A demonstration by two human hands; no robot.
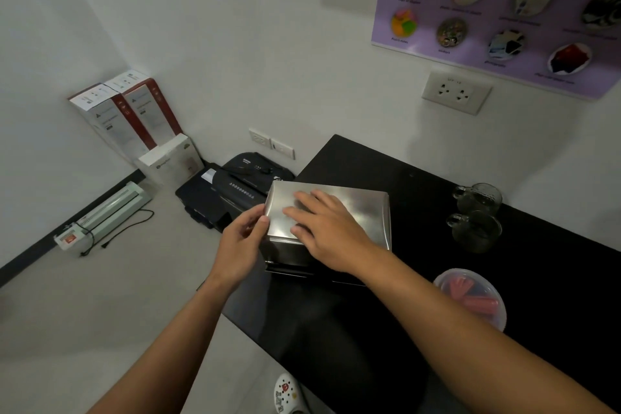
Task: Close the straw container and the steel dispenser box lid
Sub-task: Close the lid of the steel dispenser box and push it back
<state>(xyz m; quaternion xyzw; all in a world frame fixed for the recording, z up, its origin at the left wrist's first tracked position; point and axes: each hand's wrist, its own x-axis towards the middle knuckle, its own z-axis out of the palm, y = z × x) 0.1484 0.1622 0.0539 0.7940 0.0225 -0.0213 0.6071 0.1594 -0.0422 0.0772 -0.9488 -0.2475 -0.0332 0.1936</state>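
The right hand (322, 232) lies flat, fingers spread, on the brushed-steel box lid (356, 208); the left hand (240, 245) pinches its left edge, apparently shut, at the black desk's (420, 178) left edge.

The steel dispenser box lid (342, 208) is brushed metal, smooth with a dull satin sheen that throws back soft blurred reflections, and it sits on a black tabletop (386, 171) with a smooth, faintly glossy face. To the near right the straw container (470, 296) is cloudy translucent plastic, while the two mugs (477, 212) farther right look like clear ribbed glass.
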